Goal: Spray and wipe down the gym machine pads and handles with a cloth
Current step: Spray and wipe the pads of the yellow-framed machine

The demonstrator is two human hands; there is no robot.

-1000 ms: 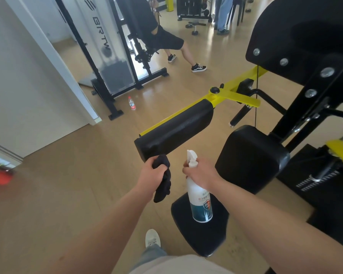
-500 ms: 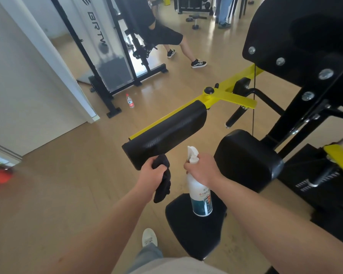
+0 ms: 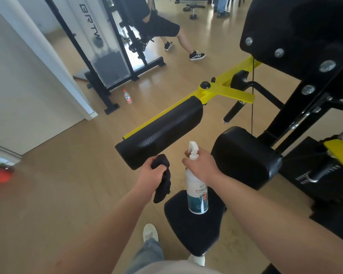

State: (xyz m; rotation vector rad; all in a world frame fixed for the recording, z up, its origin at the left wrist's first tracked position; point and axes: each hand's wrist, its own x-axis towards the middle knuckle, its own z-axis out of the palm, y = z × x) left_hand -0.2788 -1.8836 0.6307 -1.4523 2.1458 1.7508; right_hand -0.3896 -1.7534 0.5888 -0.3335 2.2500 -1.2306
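My left hand (image 3: 150, 176) grips a bunched black cloth (image 3: 162, 179) just below the near end of a long black arm pad (image 3: 160, 132) on a yellow bar (image 3: 226, 89). My right hand (image 3: 203, 165) holds a white spray bottle (image 3: 196, 192) by the neck, nozzle pointing toward that pad. A squarer black pad (image 3: 244, 155) sits to the right of the bottle, and the black seat (image 3: 192, 230) lies below it. A black handle (image 3: 233, 111) hangs beyond the pads.
The machine's black frame and a large back pad (image 3: 297, 30) fill the upper right. A person exercises on another machine (image 3: 111, 56) at the back. A small water bottle (image 3: 127, 96) stands on the wooden floor by a white wall (image 3: 28, 86).
The long arm pad has swung leftward and nearer to my left hand. Both hands have kept their grips and stayed almost in place.
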